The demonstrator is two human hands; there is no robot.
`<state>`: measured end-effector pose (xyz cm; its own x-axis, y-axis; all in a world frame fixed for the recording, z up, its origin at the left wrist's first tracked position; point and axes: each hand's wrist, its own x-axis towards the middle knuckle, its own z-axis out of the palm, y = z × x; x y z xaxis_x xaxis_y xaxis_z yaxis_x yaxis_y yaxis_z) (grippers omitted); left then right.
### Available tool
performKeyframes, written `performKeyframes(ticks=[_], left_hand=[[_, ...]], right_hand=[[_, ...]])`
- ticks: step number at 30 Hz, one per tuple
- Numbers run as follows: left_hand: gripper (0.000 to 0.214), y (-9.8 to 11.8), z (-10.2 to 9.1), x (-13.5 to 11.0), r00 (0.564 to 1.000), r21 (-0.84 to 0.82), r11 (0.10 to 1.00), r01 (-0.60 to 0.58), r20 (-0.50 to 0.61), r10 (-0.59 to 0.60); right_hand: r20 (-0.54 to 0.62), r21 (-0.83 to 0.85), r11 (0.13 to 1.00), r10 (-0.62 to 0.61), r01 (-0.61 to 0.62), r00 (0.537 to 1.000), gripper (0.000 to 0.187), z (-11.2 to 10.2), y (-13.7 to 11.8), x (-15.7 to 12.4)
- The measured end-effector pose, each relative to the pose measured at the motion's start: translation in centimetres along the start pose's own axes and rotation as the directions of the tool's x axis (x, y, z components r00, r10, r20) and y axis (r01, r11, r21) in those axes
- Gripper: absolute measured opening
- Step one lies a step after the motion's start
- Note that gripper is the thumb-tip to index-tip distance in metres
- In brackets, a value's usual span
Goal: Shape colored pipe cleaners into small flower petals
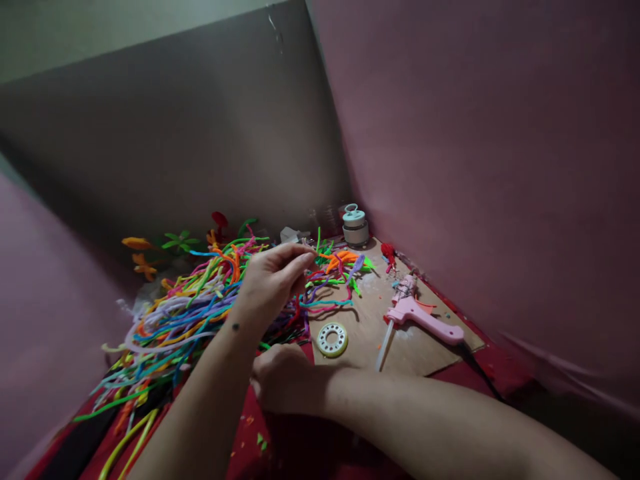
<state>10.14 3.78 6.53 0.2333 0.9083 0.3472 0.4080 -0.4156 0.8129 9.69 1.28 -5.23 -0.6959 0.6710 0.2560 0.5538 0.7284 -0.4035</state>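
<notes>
My left hand (273,280) is raised in front of a heap of colourful pipe cleaners (200,320), thumb and fingers pinched together. A short green pipe cleaner end (319,237) stands right by its fingertips; whether it is in the pinch or behind it, I cannot tell. Lower down, my right hand (283,377) is closed near the red cloth, its fingers mostly hidden by its own back. A bit of green (264,346) shows just above its knuckles. Whatever the right hand holds is out of sight.
A wooden board (370,347) carries a tape roll (332,340), a pink glue gun (420,317) with its glue stick, and orange and purple pipe-cleaner pieces (345,263). Behind stands a small lidded container (355,227). Pipe-cleaner flowers (180,240) stand back left. Red cloth (250,440) lies underneath; walls enclose the corner.
</notes>
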Motion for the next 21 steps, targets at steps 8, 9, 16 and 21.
performKeyframes(ticks=[8,9,16,21], left_hand=[[0.014,-4.7,-5.7,-5.4,0.976,0.082,0.992,0.100,-0.200,-0.081],[0.014,-5.5,-6.1,-5.8,0.968,0.120,0.988,0.095,-0.243,-0.064],[0.022,-9.9,-9.2,-7.6,0.793,0.101,0.986,0.129,-0.608,-0.042],[0.026,-11.2,-12.3,-7.4,0.698,-0.024,0.993,0.115,-0.710,-0.098]], right_hand=[[0.103,-0.023,0.985,0.174,-0.172,0.979,0.024,-1.4,-0.5,-1.5],[0.073,-0.021,0.983,0.184,-0.182,0.980,0.025,-1.5,-0.5,-1.7],[0.008,0.005,0.990,0.138,-0.138,0.990,0.026,-0.9,-0.3,-2.2],[0.041,-0.011,0.987,0.158,-0.158,0.987,0.025,-0.7,-0.4,-2.2]])
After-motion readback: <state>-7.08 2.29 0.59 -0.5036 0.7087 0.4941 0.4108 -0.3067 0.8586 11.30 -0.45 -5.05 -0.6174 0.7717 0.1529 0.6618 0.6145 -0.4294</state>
